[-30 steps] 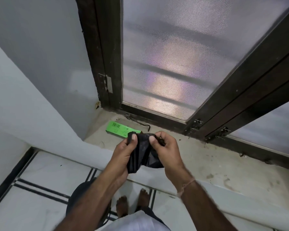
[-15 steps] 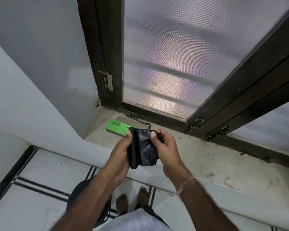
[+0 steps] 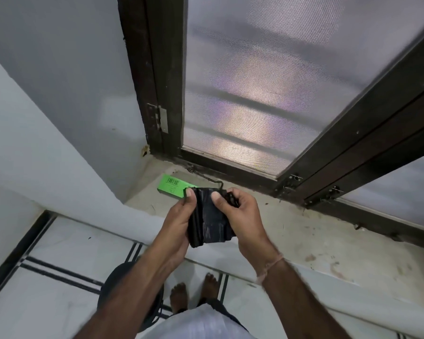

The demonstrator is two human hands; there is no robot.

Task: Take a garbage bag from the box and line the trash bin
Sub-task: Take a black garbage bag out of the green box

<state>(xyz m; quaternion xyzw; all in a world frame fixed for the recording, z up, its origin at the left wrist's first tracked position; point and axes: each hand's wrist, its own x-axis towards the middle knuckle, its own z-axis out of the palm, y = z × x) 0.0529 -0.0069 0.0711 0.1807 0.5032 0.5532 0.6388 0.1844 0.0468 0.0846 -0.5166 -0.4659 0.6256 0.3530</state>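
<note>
Left hand (image 3: 179, 217) & right hand (image 3: 240, 211) both pinch the folded black garbage bag (image 3: 209, 223) just near of the green box (image 3: 173, 188) on the sill; rub thumbs apart to open the mouth, w/o tearing film.

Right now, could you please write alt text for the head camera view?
Two bare hands, left hand and right hand, hold a folded black garbage bag above a window ledge, where a green box lies.
</note>
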